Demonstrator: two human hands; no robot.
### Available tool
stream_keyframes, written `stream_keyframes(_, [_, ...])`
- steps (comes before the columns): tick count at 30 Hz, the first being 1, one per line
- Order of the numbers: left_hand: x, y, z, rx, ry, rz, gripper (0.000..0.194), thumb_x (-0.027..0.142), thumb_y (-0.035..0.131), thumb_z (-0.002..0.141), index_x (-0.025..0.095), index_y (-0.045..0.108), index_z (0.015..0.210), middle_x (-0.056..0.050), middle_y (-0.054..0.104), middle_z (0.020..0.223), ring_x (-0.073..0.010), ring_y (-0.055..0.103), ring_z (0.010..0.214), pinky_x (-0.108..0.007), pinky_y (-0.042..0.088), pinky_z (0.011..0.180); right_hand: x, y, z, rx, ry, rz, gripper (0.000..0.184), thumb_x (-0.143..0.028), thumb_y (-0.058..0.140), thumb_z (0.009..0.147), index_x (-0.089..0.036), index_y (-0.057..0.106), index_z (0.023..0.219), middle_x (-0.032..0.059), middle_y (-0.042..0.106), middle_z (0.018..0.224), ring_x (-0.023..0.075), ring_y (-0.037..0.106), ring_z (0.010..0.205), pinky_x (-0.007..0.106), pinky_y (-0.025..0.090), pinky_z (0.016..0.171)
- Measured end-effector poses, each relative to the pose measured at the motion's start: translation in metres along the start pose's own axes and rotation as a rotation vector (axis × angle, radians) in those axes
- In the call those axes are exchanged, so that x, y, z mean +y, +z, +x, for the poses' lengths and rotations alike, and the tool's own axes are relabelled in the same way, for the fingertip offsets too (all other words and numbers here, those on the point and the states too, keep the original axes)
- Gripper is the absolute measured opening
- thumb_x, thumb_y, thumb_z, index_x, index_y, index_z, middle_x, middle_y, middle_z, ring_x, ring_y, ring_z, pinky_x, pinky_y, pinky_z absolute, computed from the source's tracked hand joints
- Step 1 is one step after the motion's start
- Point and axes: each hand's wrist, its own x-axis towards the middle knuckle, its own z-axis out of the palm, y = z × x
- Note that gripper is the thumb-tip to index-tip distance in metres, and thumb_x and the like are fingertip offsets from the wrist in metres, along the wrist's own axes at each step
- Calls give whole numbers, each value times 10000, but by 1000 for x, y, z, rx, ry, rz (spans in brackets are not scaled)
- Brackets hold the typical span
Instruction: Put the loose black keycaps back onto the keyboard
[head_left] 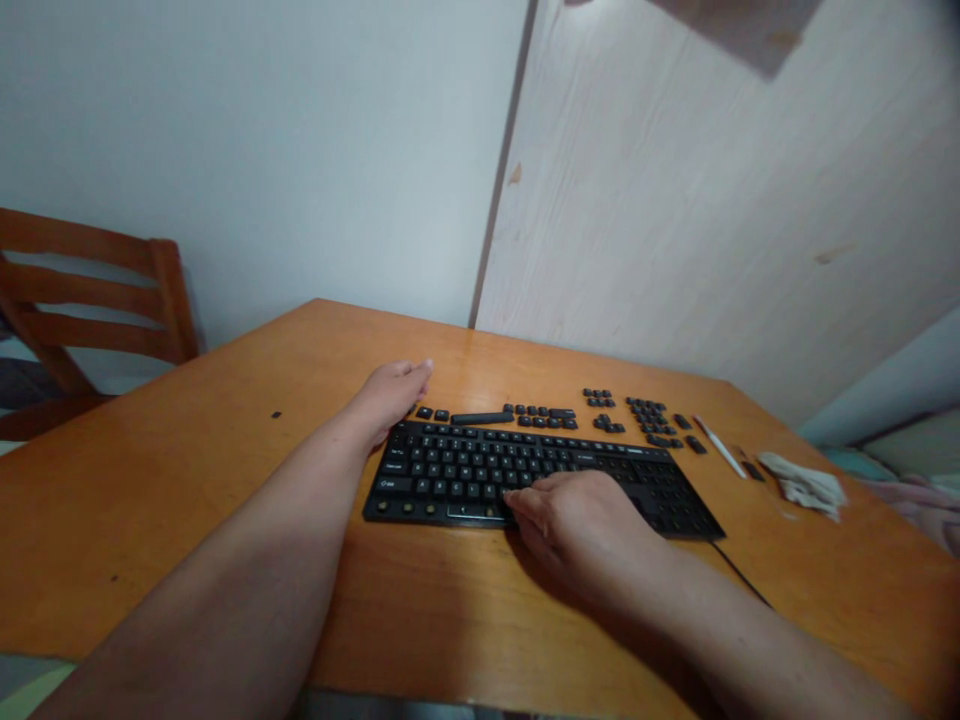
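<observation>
A black computer keyboard [480, 465] lies on the wooden table, with letter keys fitted on its left part. Bare sockets show along its bottom row and in the number pad. My right hand [581, 515] is closed over the lower middle, its thumb and finger pinched on a keycap in a letter row; the keycap is mostly hidden. At the keyboard's far left corner is my left hand [394, 395], beside a row of loose keycaps. Its fingers are largely hidden behind the hand. The long loose space bar [482, 418] lies just behind the keyboard.
Several loose keycaps [649, 415] sit in groups at the back right. A white pen [720, 447] and a crumpled pale cloth [802, 484] lie on the right. One small dark piece [276, 414] is at left. A cable [742, 577] runs off the keyboard. A wooden chair [97, 300] stands left.
</observation>
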Motion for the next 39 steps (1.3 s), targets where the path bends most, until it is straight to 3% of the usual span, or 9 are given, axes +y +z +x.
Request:
stream_keyframes(5, [-5, -1, 4, 0, 30, 22, 457, 631, 580, 785, 180, 644, 750, -85, 687, 766, -199, 594, 661, -312, 437, 628, 0, -2, 1, 11, -6, 1, 267, -244, 474, 923, -198, 647, 725, 21, 706, 729, 143, 612, 653, 269, 381, 631])
stream_keyframes(13, [1, -3, 1, -15, 7, 2, 483, 654, 616, 750, 171, 634, 754, -93, 695, 812, -213, 631, 754, -317, 472, 706, 9, -7, -1, -8, -7, 51, 241, -233, 485, 907, -214, 721, 862, 38, 757, 842, 160, 662, 746, 263, 407, 681])
stream_keyframes(23, [-5, -4, 5, -21, 14, -34, 513, 676, 604, 745, 165, 625, 776, -83, 697, 800, -178, 627, 699, -292, 465, 670, 16, -12, -5, 1, -10, 128, 279, -201, 499, 878, -239, 756, 978, 36, 768, 914, 169, 679, 816, 253, 443, 727])
stream_keyframes(39, [8, -7, -3, -3, -7, -103, 434, 608, 591, 793, 175, 588, 780, -66, 654, 781, -165, 600, 697, -290, 464, 676, 13, -9, -3, -17, -5, 89, 261, -207, 479, 869, -230, 738, 844, 30, 757, 806, 181, 680, 745, 275, 413, 682])
